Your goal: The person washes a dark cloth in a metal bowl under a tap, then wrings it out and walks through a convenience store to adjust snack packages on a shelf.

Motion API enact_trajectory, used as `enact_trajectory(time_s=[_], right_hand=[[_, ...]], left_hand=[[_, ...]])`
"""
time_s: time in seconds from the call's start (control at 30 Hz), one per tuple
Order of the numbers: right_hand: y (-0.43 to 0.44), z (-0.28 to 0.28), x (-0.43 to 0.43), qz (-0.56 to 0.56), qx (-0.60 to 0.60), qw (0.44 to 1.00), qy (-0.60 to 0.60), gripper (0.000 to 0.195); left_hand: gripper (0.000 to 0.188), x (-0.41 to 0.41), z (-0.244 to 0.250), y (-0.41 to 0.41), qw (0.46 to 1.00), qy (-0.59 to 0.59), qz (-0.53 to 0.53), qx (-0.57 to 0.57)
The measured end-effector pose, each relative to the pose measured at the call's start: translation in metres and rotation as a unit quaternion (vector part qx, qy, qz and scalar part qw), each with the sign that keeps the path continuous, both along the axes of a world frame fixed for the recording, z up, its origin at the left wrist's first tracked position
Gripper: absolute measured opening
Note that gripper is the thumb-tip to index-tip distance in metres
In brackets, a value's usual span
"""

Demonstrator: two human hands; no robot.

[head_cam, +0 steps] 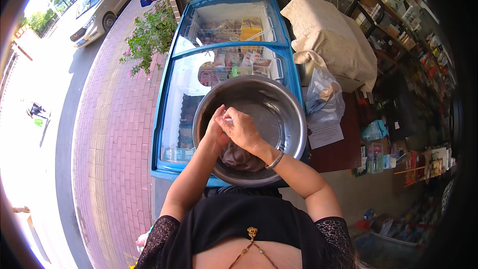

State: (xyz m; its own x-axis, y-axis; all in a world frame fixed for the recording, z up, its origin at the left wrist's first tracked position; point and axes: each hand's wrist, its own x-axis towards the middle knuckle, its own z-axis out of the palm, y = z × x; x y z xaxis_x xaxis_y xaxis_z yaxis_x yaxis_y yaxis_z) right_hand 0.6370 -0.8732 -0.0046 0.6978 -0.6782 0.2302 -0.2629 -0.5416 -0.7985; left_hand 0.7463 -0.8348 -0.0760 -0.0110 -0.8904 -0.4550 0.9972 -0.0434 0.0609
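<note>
A wide stainless steel basin [301,119] rests on the glass top of a blue chest freezer [158,119]. My left hand [216,127] and my right hand [241,126] are together over the basin's left half, closed around a small whitish thing [228,116] that is mostly hidden by the fingers; it may be wet cloth, but I cannot tell. Below my hands, a greyish-brown wet mass [241,158], which looks like cloth, lies at the near side of the basin. A twisted metal bracelet is on my right wrist.
Packaged goods [250,28] show through the freezer's glass. To the right are a cloth-draped box [328,41], a clear plastic bag [325,99] and a printed sheet [326,136] on a dark red table [336,157]. A flowering plant [151,37] stands at the left by the brick pavement.
</note>
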Motion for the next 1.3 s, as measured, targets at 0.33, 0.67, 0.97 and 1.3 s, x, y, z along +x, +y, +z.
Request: enact_trajectory(time_s=[0.33, 0.67, 0.97, 1.3], right_hand=[[-0.032, -0.042, 0.014, -0.088, -0.176, 0.976, 0.095, 0.021], [-0.087, -0.071, -0.003, -0.152, -0.131, 0.948, 0.246, 0.036], [-0.082, -0.066, -0.017, -0.018, -0.097, 0.971, 0.220, 0.019], [-0.070, 0.023, -0.019, 0.115, 0.319, 0.941, 0.016, 0.013]], left_hand=[[0.025, -0.033, 0.022, 0.008, 0.984, -0.157, 0.081, -0.030], [0.018, 0.000, -0.004, 0.030, 0.897, -0.403, 0.117, 0.139], [0.065, -0.004, -0.001, 0.011, 0.748, -0.661, -0.028, 0.053], [0.042, 0.008, 0.025, 0.003, 0.639, -0.747, -0.175, -0.056]])
